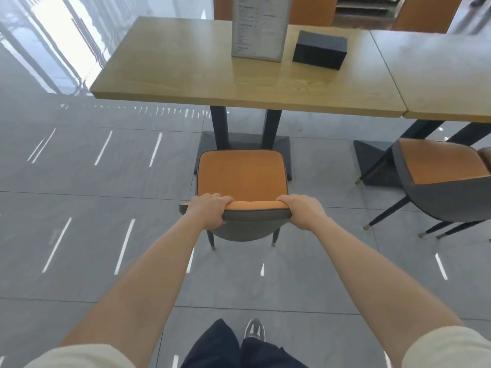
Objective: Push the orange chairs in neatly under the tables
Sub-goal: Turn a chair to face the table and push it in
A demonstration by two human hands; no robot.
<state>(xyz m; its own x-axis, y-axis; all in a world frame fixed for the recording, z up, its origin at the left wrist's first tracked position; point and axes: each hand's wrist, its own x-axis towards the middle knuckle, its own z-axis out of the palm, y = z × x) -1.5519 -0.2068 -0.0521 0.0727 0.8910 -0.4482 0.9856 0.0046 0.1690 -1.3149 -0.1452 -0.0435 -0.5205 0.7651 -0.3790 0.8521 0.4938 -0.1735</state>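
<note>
**Both hands on the chair back**

My upper arms and legs are cut off by the frame edge. My left hand [210,209] and right hand [303,209] are both curled tight over the top of the chair [241,176] back, fingertips hidden behind it. The chair stands clear of the table [170,73], its seat reaching the pedestal base. A second chair [441,181] is cropped at right. The menu card [259,27] is unreadable.

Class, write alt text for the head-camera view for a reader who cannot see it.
Both hands, left hand and right hand, grip the backrest of an orange chair that faces a wooden table and is not yet under it. A menu stand and black box sit on the table; a second orange chair stands to the right.
</note>
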